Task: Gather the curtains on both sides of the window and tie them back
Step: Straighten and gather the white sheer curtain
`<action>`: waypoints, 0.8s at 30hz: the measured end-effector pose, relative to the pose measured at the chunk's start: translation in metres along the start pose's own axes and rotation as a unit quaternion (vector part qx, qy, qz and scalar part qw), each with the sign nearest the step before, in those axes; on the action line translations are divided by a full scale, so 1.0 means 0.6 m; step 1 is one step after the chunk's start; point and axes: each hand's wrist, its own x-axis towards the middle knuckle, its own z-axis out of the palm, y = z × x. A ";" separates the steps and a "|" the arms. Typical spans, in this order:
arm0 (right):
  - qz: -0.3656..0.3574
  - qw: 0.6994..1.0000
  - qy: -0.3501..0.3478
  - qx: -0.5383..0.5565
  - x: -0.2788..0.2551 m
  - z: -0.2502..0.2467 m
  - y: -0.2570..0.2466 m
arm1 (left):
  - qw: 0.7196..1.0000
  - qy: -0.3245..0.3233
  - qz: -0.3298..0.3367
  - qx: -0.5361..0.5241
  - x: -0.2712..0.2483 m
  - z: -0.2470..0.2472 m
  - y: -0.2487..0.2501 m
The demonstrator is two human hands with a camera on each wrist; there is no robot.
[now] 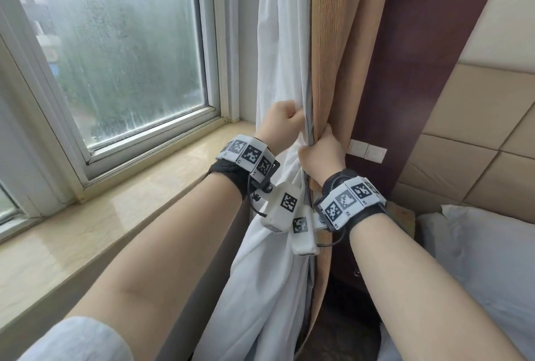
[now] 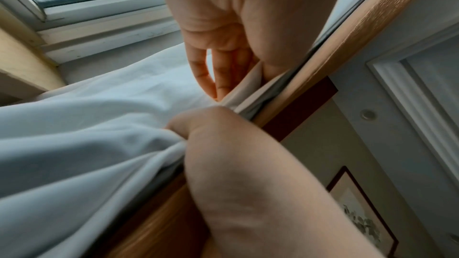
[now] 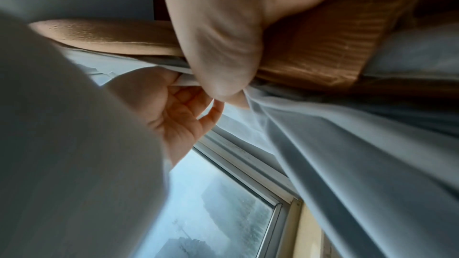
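Note:
A white sheer curtain (image 1: 278, 42) and a tan curtain (image 1: 330, 56) hang together at the right side of the window. My left hand (image 1: 285, 122) is curled on the white curtain's edge at sill height; in the left wrist view its fingers (image 2: 218, 74) pinch a fold of white fabric (image 2: 87, 134). Just below and to the right, my right hand (image 1: 320, 149) grips the tan curtain and its grey-lined edge, the thumb (image 3: 223, 70) pressing tan cloth (image 3: 323, 56) against the white sheer (image 3: 347, 154). The two hands nearly touch. No tie-back shows in any view.
The window pane (image 1: 130, 42) and a beige stone sill (image 1: 144, 187) fill the left. A dark wood panel (image 1: 419, 56), a wall switch (image 1: 367, 150) and a padded headboard (image 1: 477, 143) stand on the right. A white pillow (image 1: 477, 259) lies low right.

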 end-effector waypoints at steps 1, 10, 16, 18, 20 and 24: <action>-0.003 1.000 0.000 0.000 0.002 0.000 0.002 | 1.000 0.009 -0.004 -0.012 -0.003 0.000 -0.004; -0.001 0.995 0.050 0.089 0.056 -0.004 0.042 | 0.989 0.115 -0.031 -0.085 0.015 -0.026 -0.070; -0.001 0.984 0.112 0.142 0.096 -0.008 0.060 | 0.989 0.125 -0.073 -0.025 0.077 -0.050 -0.144; 0.002 0.983 0.109 0.149 0.109 -0.010 0.064 | 0.989 0.117 -0.087 0.001 0.101 -0.054 -0.164; 0.003 0.982 0.107 0.153 0.121 -0.008 0.067 | 0.989 0.114 -0.091 0.009 0.127 -0.056 -0.180; 0.006 0.977 0.126 0.173 0.144 0.006 0.068 | 0.989 0.101 -0.108 -0.012 0.179 -0.060 -0.210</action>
